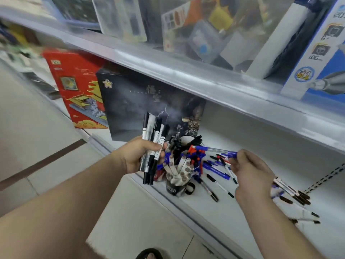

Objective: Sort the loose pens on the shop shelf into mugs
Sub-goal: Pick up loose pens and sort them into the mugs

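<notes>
My left hand (139,154) grips a bundle of several black-and-white markers (153,143), held upright above the shelf's front edge. My right hand (248,169) pinches a clear pen with a blue cap (214,150), lying level over the mugs. A black mug (174,188) near the front holds several white pens with brown ends. Behind it, a mug of blue and red pens (196,156) and a white mug with black pens (188,140) are partly hidden. Loose blue and black pens (217,171) lie scattered on the white shelf (233,212).
More loose pens with dark caps (295,195) lie to the right of my right wrist. A dark box (138,101) and a red box (78,86) stand at the back left. The upper shelf edge (205,79) overhangs closely. The tiled floor (46,146) lies below left.
</notes>
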Demonstrator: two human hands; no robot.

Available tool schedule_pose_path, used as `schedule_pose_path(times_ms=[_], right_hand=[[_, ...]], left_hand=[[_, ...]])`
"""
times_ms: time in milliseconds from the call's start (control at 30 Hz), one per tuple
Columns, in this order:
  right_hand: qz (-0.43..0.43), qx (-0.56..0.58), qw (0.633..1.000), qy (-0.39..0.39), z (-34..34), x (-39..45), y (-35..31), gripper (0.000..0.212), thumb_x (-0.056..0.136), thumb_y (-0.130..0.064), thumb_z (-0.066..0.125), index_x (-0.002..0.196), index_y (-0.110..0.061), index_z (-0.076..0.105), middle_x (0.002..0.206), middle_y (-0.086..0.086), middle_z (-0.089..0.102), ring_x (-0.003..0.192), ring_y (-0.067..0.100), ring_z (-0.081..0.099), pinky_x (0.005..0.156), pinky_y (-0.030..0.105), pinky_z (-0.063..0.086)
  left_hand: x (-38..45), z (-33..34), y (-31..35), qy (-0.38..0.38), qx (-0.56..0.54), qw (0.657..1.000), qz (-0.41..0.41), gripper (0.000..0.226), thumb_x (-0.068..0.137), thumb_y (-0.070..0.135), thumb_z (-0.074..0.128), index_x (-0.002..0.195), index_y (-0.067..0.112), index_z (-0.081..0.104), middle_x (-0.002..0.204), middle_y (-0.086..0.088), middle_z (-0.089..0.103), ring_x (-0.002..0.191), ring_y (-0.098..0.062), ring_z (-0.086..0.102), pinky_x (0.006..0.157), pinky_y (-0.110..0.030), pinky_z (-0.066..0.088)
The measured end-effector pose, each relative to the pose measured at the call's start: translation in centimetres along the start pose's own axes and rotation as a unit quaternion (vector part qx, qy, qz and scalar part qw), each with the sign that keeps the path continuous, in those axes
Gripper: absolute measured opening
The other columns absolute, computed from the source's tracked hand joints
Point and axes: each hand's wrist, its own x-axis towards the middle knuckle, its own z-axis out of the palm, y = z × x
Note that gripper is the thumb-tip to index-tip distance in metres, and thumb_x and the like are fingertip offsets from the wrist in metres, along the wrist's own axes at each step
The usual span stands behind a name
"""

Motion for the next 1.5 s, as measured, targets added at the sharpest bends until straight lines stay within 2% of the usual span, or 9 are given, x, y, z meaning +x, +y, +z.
schedule_pose_path(times_ms=[200,367,500,700,800,967,1167,1333,1500], right_hand=[[-0.128,-0.211,0.964,-0.099,6.1,1.7,4.5,0.011,0.089,-0.012,0.07,0.094,-0.021,0.073,0.089,-0.002,0.073,0.087,0.019,0.071,0.089,0.04,0.056],[-0.218,-0.329,0.9,-0.183,11.2,2.3,6.3,0.013,0.09,-0.014,0.069,0.104,-0.014,0.071,0.085,-0.008,0.067,0.082,0.011,0.064,0.081,0.025,0.051],[-0.224,-0.432,0.839,-0.243,14.5,3.3,9.6,0.01,0.092,-0.015,0.066,0.101,-0.016,0.066,0.089,-0.003,0.068,0.08,0.019,0.064,0.073,0.031,0.054],[-0.255,-0.576,0.723,-0.285,17.1,3.6,14.9,0.012,0.092,-0.016,0.054,0.089,-0.02,0.064,0.086,0.004,0.07,0.081,0.03,0.064,0.064,0.034,0.052],[-0.277,-0.659,0.627,-0.31,17.7,3.5,16.1,0.02,0.091,-0.015,0.047,0.095,-0.022,0.066,0.094,0.004,0.071,0.091,0.03,0.063,0.074,0.034,0.039],[-0.293,-0.69,0.584,-0.311,18.1,3.8,17.2,0.021,0.09,-0.014,0.048,0.088,-0.025,0.066,0.089,-0.001,0.069,0.092,0.024,0.063,0.09,0.04,0.037],[-0.233,-0.634,0.656,-0.337,16.7,4.3,14.5,0.012,0.087,-0.027,0.054,0.082,-0.026,0.064,0.076,-0.005,0.068,0.078,0.02,0.065,0.086,0.037,0.046],[-0.07,-0.336,0.907,-0.243,12.7,2.3,6.4,0.011,0.092,-0.027,0.065,0.086,-0.023,0.073,0.083,-0.005,0.072,0.065,0.014,0.06,0.062,0.031,0.051],[0.011,-0.241,0.925,-0.292,8.1,-0.8,-0.4,0.019,0.096,-0.039,0.06,0.093,-0.023,0.07,0.082,0.0,0.071,0.059,0.013,0.053,0.053,0.028,0.043]], left_hand=[[1.3,-4.6,-0.2,0.073,-0.072,0.995,0.005,0.02,0.092,-0.003,0.05,0.103,0.001,0.065,0.075,-0.013,0.065,0.066,-0.02,0.068,0.059,-0.031,0.058],[2.2,-5.9,0.0,0.066,-0.088,0.994,0.022,0.019,0.086,-0.001,0.055,0.099,0.006,0.067,0.081,-0.008,0.067,0.068,-0.018,0.066,0.074,-0.034,0.055],[2.7,-6.0,0.0,0.068,-0.087,0.993,0.029,0.024,0.076,0.002,0.064,0.099,0.006,0.07,0.087,-0.011,0.067,0.071,-0.021,0.066,0.083,-0.04,0.052],[3.4,-4.8,0.0,0.068,-0.092,0.993,0.027,0.022,0.089,-0.003,0.054,0.105,0.001,0.069,0.077,-0.014,0.067,0.064,-0.021,0.067,0.057,-0.03,0.055],[3.5,-4.4,-0.1,0.051,-0.1,0.993,0.031,0.02,0.089,-0.006,0.053,0.1,0.001,0.069,0.083,-0.016,0.066,0.067,-0.022,0.067,0.061,-0.032,0.056],[3.6,-4.1,-0.3,0.034,-0.099,0.994,0.037,0.021,0.087,-0.009,0.053,0.093,0.002,0.071,0.09,-0.016,0.066,0.069,-0.023,0.066,0.075,-0.039,0.055],[2.9,-3.4,-0.2,-0.001,-0.079,0.996,0.029,0.021,0.087,-0.008,0.055,0.091,0.001,0.073,0.084,-0.014,0.069,0.072,-0.022,0.068,0.073,-0.036,0.058],[2.2,-1.5,-0.1,-0.059,-0.033,0.998,0.001,0.025,0.079,-0.008,0.06,0.101,0.0,0.069,0.08,-0.01,0.072,0.068,-0.019,0.069,0.062,-0.033,0.059],[1.9,1.6,-0.3,-0.131,-0.001,0.991,-0.025,0.032,0.074,-0.005,0.061,0.104,0.003,0.07,0.084,-0.008,0.074,0.069,-0.018,0.071,0.058,-0.033,0.059]])
